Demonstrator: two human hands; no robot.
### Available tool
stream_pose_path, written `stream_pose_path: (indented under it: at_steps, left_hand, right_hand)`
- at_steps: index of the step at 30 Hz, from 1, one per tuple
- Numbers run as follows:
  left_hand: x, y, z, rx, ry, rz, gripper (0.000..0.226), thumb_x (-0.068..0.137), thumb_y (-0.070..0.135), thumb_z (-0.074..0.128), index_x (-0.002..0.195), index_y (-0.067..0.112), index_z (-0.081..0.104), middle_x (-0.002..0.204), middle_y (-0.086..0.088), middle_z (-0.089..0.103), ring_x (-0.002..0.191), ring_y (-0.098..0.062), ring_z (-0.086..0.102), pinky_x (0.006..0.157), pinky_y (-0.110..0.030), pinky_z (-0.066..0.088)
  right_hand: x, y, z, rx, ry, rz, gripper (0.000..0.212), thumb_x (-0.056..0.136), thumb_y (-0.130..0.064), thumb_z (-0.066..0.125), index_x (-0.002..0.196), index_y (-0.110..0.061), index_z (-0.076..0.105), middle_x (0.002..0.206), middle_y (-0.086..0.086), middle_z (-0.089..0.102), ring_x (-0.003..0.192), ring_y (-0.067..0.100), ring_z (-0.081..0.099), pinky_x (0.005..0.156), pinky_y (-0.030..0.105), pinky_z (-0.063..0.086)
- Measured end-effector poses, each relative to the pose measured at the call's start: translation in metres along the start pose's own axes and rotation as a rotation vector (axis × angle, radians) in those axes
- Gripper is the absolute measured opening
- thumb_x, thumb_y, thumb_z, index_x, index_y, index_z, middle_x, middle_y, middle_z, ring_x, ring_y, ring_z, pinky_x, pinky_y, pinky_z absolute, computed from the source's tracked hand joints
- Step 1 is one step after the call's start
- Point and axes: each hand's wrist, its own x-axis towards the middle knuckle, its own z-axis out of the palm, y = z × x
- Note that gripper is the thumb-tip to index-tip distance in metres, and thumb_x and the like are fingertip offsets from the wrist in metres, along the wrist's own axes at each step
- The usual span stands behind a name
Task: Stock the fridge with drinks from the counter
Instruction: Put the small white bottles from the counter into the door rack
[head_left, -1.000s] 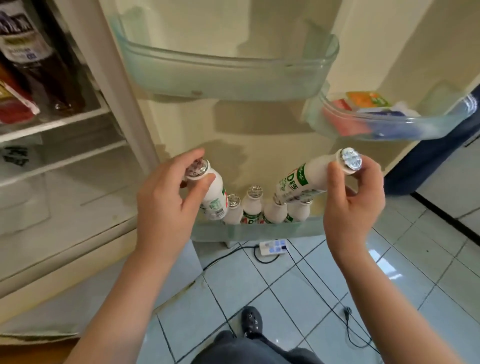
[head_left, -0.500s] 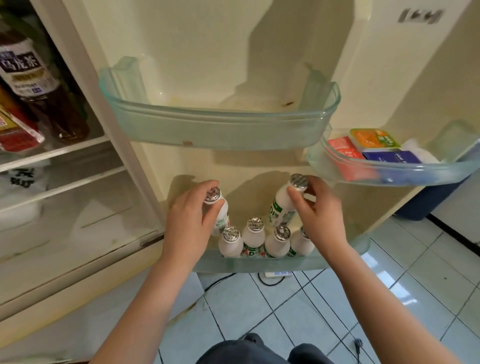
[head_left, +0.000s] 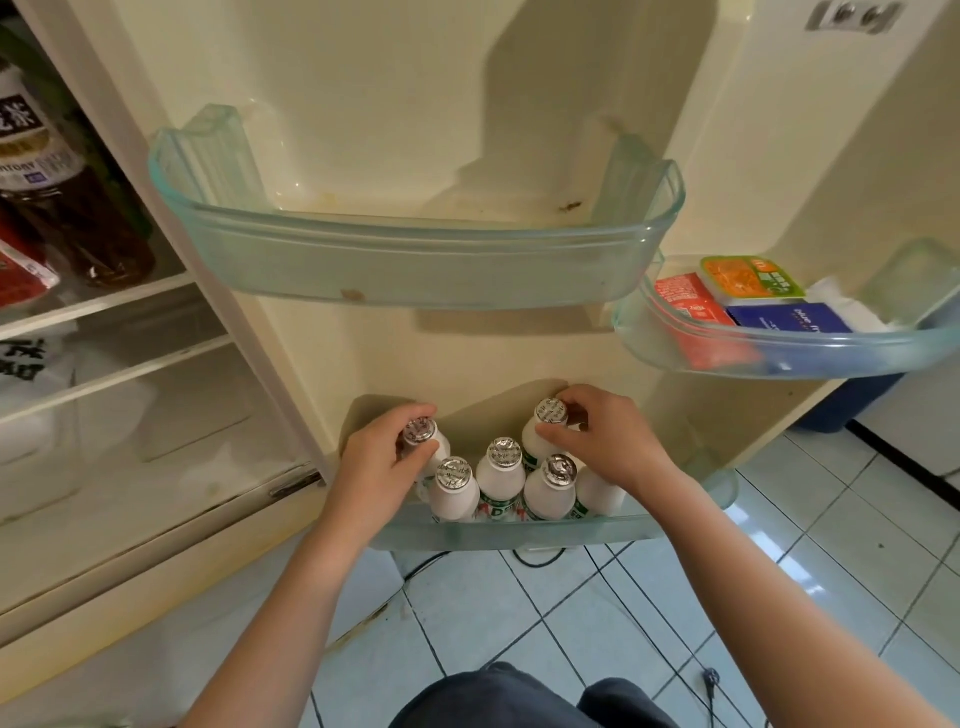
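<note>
Both hands sit lower than half a second back, and the right-side bottle, tilted then, now stands near upright.

Left hand (head_left: 382, 462): fingers curled round the neck of the left bottle (head_left: 435, 451), just below its foil cap. Right hand (head_left: 605, 441): fingertips pinch the right bottle (head_left: 534, 448) at the cap. Both bottles are in the back row of the lower door bin (head_left: 519, 535), close against the fridge door (head_left: 467, 353). Can't tell if their bases are fully down, because the front row hides them.

Step, as I read it: seating this pair, release not yet done. Next move calls for letting go and lifting straight up, clear of the front caps, then fetching more. Risk: the right wrist lies over the rightmost front bottle, so a sideways pull could tip it.

Count:
- small white foil-capped bottles: 6. That's 2 in hand, plus 4 front-row bottles (head_left: 501, 470) touching side by side. The fourth's cap is hidden under the wrist.
- door bins: 3. Lower one, middle door bin (head_left: 415, 270) above it, side door bin (head_left: 779, 356) to the right.
- side bin contents: 1 red packet (head_left: 691, 312), 1 orange-lidded tub (head_left: 748, 278), 1 blue box (head_left: 784, 319), plus something white I can't identify.
- large dark tea bottle (head_left: 47, 171) on the left shelf: 1.
</note>
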Motion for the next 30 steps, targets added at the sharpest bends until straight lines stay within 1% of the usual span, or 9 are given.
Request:
stream_pose_path:
  at_steps: [3, 5, 8, 11, 15, 18, 23, 26, 30]
  left_hand:
    - [0.0, -0.001, 0.001, -0.03, -0.027, -0.001, 0.039, 0.085, 0.013, 0.067, 0.111, 0.041, 0.059, 0.104, 0.027, 0.061, 0.098, 0.004, 0.06, 0.088, -0.018, 0.045]
    - [0.0, -0.001, 0.003, -0.052, -0.051, -0.004, 0.036, 0.088, 0.015, 0.064, 0.118, 0.034, 0.06, 0.11, 0.024, 0.06, 0.105, 0.0, 0.058, 0.093, -0.02, 0.044]
    - [0.0, 0.002, 0.004, -0.03, -0.067, 0.005, 0.038, 0.091, 0.016, 0.059, 0.127, 0.027, 0.057, 0.118, 0.019, 0.056, 0.112, 0.0, 0.053, 0.092, -0.01, 0.037]
    - [-0.003, 0.007, 0.006, -0.02, -0.056, 0.007, 0.042, 0.092, 0.017, 0.057, 0.134, 0.023, 0.052, 0.125, 0.019, 0.048, 0.118, 0.003, 0.044, 0.093, -0.005, 0.03]
    - [-0.013, 0.009, 0.009, -0.016, -0.004, 0.079, 0.047, 0.091, 0.014, 0.059, 0.137, 0.016, 0.047, 0.131, 0.013, 0.042, 0.122, 0.004, 0.035, 0.101, -0.003, 0.022]
    - [-0.025, 0.01, 0.012, -0.069, 0.082, 0.126, 0.038, 0.091, 0.023, 0.056, 0.127, 0.014, 0.055, 0.134, -0.003, 0.047, 0.129, -0.012, 0.041, 0.11, -0.028, 0.032]
    - [-0.049, 0.002, 0.027, 0.017, 0.354, 0.445, 0.022, 0.093, 0.017, 0.05, 0.103, 0.002, 0.063, 0.123, -0.015, 0.049, 0.121, -0.037, 0.044, 0.101, -0.051, 0.037]
    - [-0.069, 0.0, 0.043, 0.074, 0.384, 0.607, 0.016, 0.09, 0.015, 0.048, 0.096, 0.008, 0.06, 0.118, -0.015, 0.048, 0.112, -0.04, 0.045, 0.097, -0.05, 0.037]
    - [-0.096, -0.002, 0.074, 0.073, 0.187, 0.642, 0.013, 0.087, 0.015, 0.049, 0.098, 0.014, 0.056, 0.115, -0.009, 0.052, 0.11, -0.032, 0.047, 0.1, -0.039, 0.033]
  right_hand:
    - [-0.001, 0.002, 0.001, 0.051, -0.027, 0.038, 0.035, 0.078, -0.032, 0.074, 0.108, -0.019, 0.063, 0.091, -0.011, 0.061, 0.086, 0.006, 0.058, 0.075, 0.018, 0.041]
    - [-0.001, 0.003, 0.002, 0.092, -0.013, 0.055, 0.035, 0.077, -0.03, 0.075, 0.108, -0.019, 0.063, 0.088, -0.013, 0.06, 0.083, 0.004, 0.058, 0.072, 0.016, 0.04]
    - [-0.001, 0.003, 0.003, 0.109, -0.009, 0.072, 0.035, 0.078, -0.031, 0.075, 0.109, -0.019, 0.064, 0.092, -0.01, 0.063, 0.083, 0.004, 0.058, 0.073, 0.017, 0.04]
    - [-0.004, 0.001, 0.003, 0.115, -0.017, 0.091, 0.04, 0.08, -0.03, 0.072, 0.116, -0.017, 0.063, 0.107, -0.004, 0.067, 0.094, 0.007, 0.06, 0.08, 0.018, 0.041]
    - [-0.026, -0.001, 0.002, 0.168, 0.191, 0.075, 0.033, 0.085, -0.024, 0.067, 0.118, -0.018, 0.064, 0.113, -0.005, 0.066, 0.103, 0.008, 0.06, 0.085, 0.016, 0.043]
    - [-0.058, -0.001, 0.005, 0.273, 0.437, 0.054, 0.023, 0.086, -0.015, 0.063, 0.108, -0.019, 0.067, 0.103, -0.007, 0.068, 0.096, 0.004, 0.061, 0.081, 0.006, 0.044]
    - [-0.116, 0.017, 0.026, 0.394, 0.686, 0.137, 0.021, 0.086, -0.004, 0.056, 0.094, -0.021, 0.065, 0.094, -0.009, 0.067, 0.09, 0.002, 0.064, 0.083, 0.014, 0.049]
    - [-0.149, 0.036, 0.044, 0.404, 0.715, 0.245, 0.024, 0.085, 0.002, 0.053, 0.091, -0.018, 0.065, 0.09, -0.008, 0.068, 0.087, 0.005, 0.064, 0.078, 0.014, 0.05]
    - [-0.196, 0.064, 0.07, 0.37, 0.645, 0.367, 0.03, 0.083, 0.005, 0.054, 0.088, -0.023, 0.064, 0.084, -0.014, 0.067, 0.081, 0.005, 0.065, 0.073, 0.011, 0.048]
